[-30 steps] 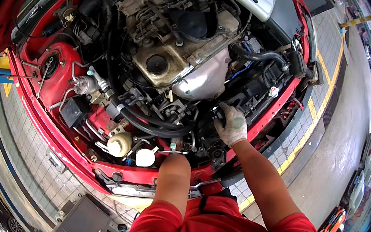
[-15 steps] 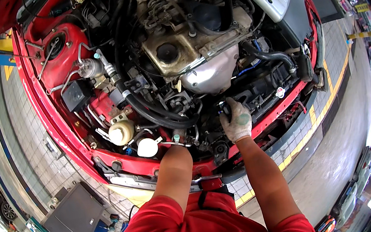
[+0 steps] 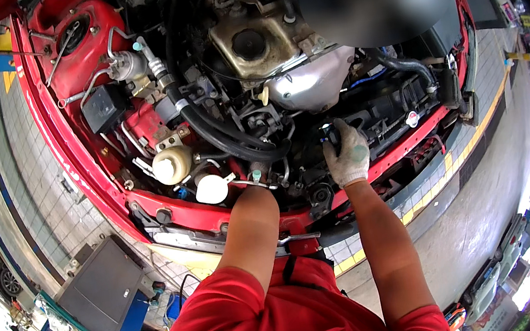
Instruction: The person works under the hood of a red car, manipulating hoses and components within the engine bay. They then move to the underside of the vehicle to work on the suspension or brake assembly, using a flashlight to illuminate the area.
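Note:
My right hand (image 3: pixel 350 154), in a pale work glove, is above the left end of the black radiator top (image 3: pixel 376 128), behind the red front crossmember. Its thumb and fingers close around a small dark thing with a bright spot, too small to make out. My left forearm (image 3: pixel 252 225) reaches down into the gap behind the front panel, and my left hand is hidden there. Near that arm are a white round cap or lid (image 3: pixel 212 189), a cream fluid reservoir (image 3: pixel 172 165) and a thick black hose (image 3: pixel 224 141).
The engine's valve cover (image 3: pixel 255 54) and a silver heat shield (image 3: pixel 307 84) lie beyond my hands. A grey blurred patch hides the upper right. The red crossmember (image 3: pixel 405 141) borders the bay in front. A grey cabinet (image 3: pixel 101 286) stands at lower left.
The view has shifted a little, and the engine bay sits lower right in it. My right hand stays over the radiator end with its grip unchanged. My left arm remains down in the gap.

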{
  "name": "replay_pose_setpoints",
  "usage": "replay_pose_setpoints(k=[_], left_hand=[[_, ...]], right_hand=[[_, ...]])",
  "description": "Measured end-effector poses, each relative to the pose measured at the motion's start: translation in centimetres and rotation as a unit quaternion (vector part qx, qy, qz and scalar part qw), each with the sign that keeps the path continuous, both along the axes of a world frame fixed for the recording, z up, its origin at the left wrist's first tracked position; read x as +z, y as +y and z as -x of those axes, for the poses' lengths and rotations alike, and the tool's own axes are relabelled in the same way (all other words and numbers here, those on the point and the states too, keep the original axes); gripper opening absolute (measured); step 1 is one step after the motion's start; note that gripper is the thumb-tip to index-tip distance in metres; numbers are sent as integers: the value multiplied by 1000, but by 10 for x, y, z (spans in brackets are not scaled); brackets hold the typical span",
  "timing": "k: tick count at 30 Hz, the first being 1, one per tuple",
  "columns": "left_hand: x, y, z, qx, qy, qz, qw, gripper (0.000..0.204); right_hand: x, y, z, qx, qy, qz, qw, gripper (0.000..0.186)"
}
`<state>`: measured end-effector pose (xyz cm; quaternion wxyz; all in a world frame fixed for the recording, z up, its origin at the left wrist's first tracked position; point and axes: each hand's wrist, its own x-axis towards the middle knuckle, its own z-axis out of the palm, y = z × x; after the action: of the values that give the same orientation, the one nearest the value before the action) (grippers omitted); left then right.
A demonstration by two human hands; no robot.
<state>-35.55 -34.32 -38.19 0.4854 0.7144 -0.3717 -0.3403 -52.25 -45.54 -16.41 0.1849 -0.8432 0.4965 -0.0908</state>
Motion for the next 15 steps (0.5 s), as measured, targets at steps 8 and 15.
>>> replay_pose_setpoints(k=[8,15], left_hand=[[-68,-3,4,-145,-182,39,972,60],[-24,24,-5,64,206,26,976,58]], right_hand=[[0,0,5,-15,-128,-53,990,56],[65,27,-55,-83,-269,-506,815,30]])
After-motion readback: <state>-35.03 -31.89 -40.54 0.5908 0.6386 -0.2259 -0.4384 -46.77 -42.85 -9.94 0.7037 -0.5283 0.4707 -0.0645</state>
